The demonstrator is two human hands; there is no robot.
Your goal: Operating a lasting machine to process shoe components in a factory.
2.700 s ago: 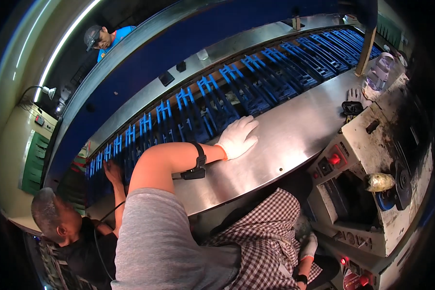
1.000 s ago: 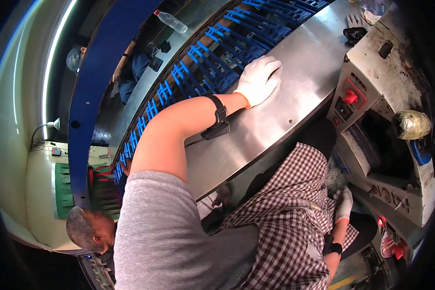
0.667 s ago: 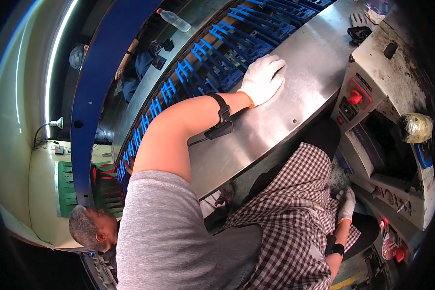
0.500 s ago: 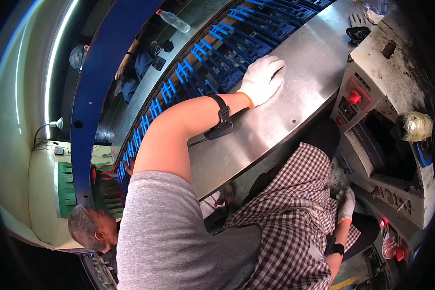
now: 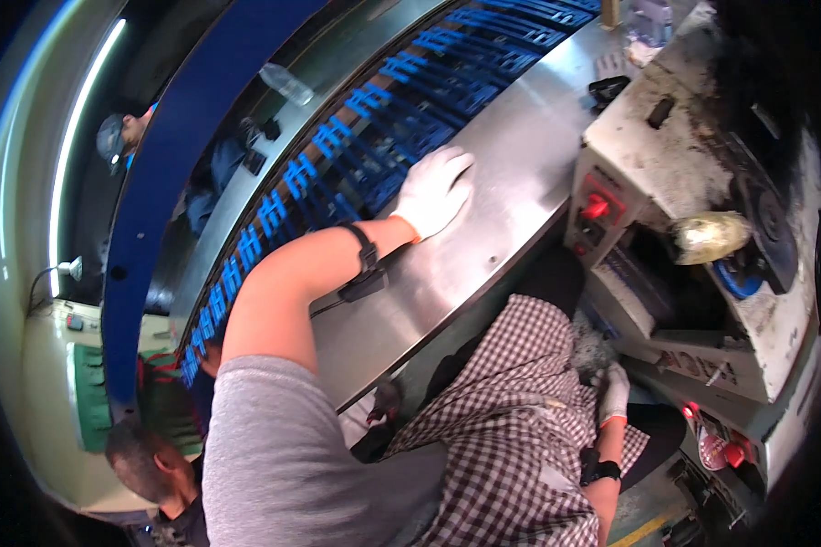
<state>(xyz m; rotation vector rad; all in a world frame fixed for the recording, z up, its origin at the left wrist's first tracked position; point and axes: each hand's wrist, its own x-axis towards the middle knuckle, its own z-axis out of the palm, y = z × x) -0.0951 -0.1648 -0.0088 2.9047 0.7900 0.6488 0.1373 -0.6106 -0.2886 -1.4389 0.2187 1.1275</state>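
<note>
My left hand (image 5: pixel 436 191), in a white knitted glove with an orange cuff, lies on the bare metal bench top (image 5: pixel 438 283). Its fingers rest together on the surface with the thumb a little apart, and nothing shows in its grasp. Just beyond it runs a row of blue plastic slatted parts (image 5: pixel 365 100). My right hand (image 5: pixel 614 394), also in a white glove, is low beside my checked apron (image 5: pixel 511 392), near a greyish speckled mass (image 5: pixel 596 351). Its fingers are too small and partly hidden to read.
A worn machine housing (image 5: pixel 648 146) with a red switch (image 5: pixel 596 206) stands at my right, a tape-wrapped roll (image 5: pixel 711 237) on it. A black-and-white glove (image 5: pixel 611 80) lies at the bench's far end. A bottle (image 5: pixel 285 84) lies across the line. One person (image 5: pixel 146 465) is at lower left.
The whole view has turned, so the bench, machine and both hands sit further left in the picture. My left hand stays on the metal top and my right stays low by the apron.
</note>
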